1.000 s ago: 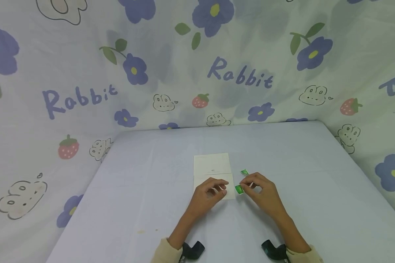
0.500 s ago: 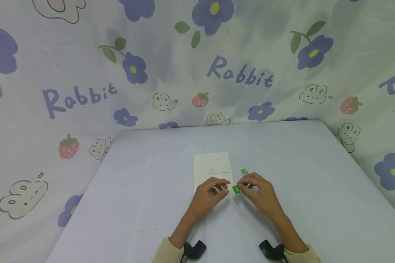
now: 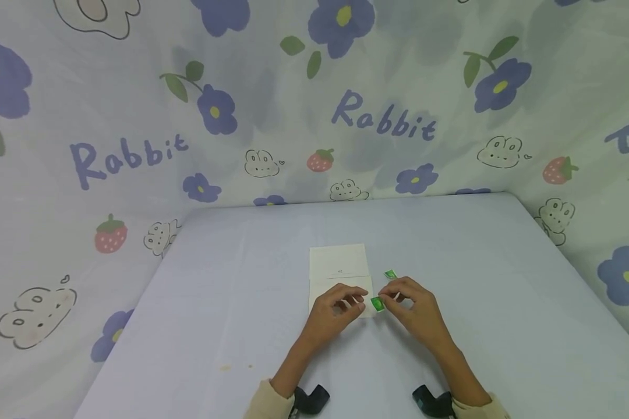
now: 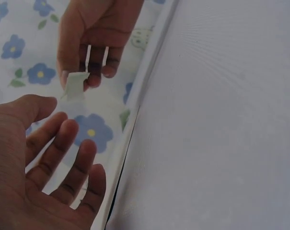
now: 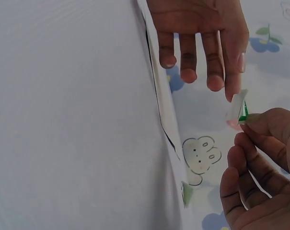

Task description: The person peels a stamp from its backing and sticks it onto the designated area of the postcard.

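Observation:
A small green stamp-like piece with a pale border (image 3: 377, 304) is pinched between the thumb and forefinger of my right hand (image 3: 414, 305). In the left wrist view the piece (image 4: 76, 84) shows a pale back; in the right wrist view a green corner (image 5: 243, 114) of it is folded over. My left hand (image 3: 332, 308) faces it with fingers loosely bent, holding nothing, its fingertips near the piece. Below and behind the left hand lies a white sheet (image 3: 338, 259) with a crease across it and a small mark; the hand hides part of the lower half.
Just beyond the right hand's fingers, a second small green piece (image 3: 390, 273) lies on the white tabletop (image 3: 230, 279). A cloth wall (image 3: 283, 122) printed with flowers and rabbits rises behind and at both sides. Dark devices (image 3: 311, 400) sit at both wrists.
My right hand has shifted slightly left with the green piece, bringing it closer to the left fingertips. The left hand, the sheet and the second piece hold nearly the same places.

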